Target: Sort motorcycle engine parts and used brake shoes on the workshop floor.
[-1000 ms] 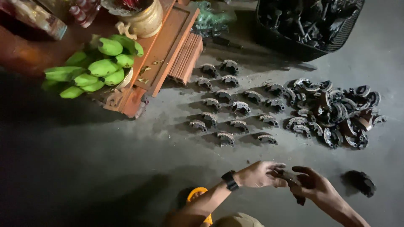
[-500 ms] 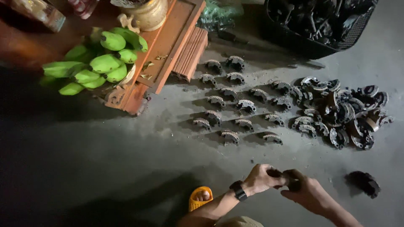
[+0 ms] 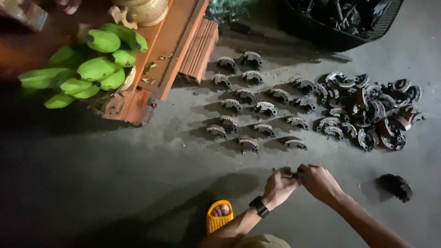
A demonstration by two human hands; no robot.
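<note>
The left hand (image 3: 279, 186) and the right hand (image 3: 318, 181) meet low in the frame, fingers curled together around a small dark part (image 3: 291, 173) pinched between them, above the concrete floor (image 3: 115, 183). Most of the part is hidden by the fingers. Judging by its like on the floor, it is a curved metal piece: probably stiff, fairly heavy for its size, and perhaps grimy, so a hold across the arc's two ends looks surest. The left wrist wears a dark watch (image 3: 258, 205), and a yellow sandal (image 3: 218, 216) sits just below it.

Beyond the hands, similar pieces stand in rows (image 3: 257, 108), apart from one another, with open floor between them and the hands. To the right lies a loose pile (image 3: 372, 110) of the same parts, and a dark lump (image 3: 394, 186) sits alone near the right forearm. Farther off are a black basket (image 3: 349, 23) of parts, a wooden stand (image 3: 170, 55) and green bananas (image 3: 87, 64). The floor to the left is dim.
</note>
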